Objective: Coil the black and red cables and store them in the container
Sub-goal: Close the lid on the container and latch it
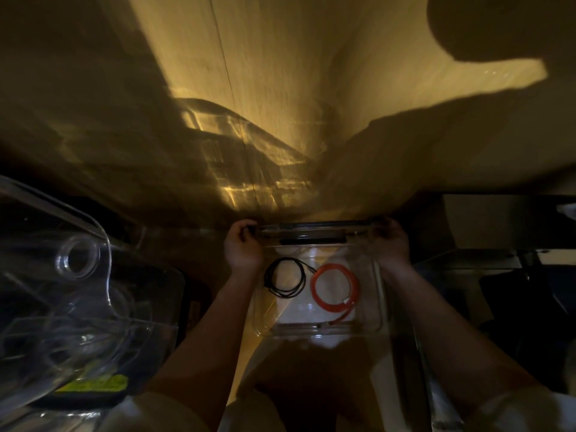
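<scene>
Both coils already inside the clear container [378, 294]: black cable [284, 277] toward its left wall, red cable [335, 288] just beside it to the right, the two apart, red tail trailing to the near right corner. Lid [314, 233] held across the container's far edge, long axis running left to right, seemingly tilted up on that edge. Left hand [241, 246] curled around the lid's left end, right hand [391, 243] clasping the right end, equally near. Probably closing next, a matter of swinging the lid toward the near edge over the coils. Dim light; transparent walls and rim hard to trace. Fingertips hidden behind the lid, latches not discernible. Clear clutter at left unreadable.
</scene>
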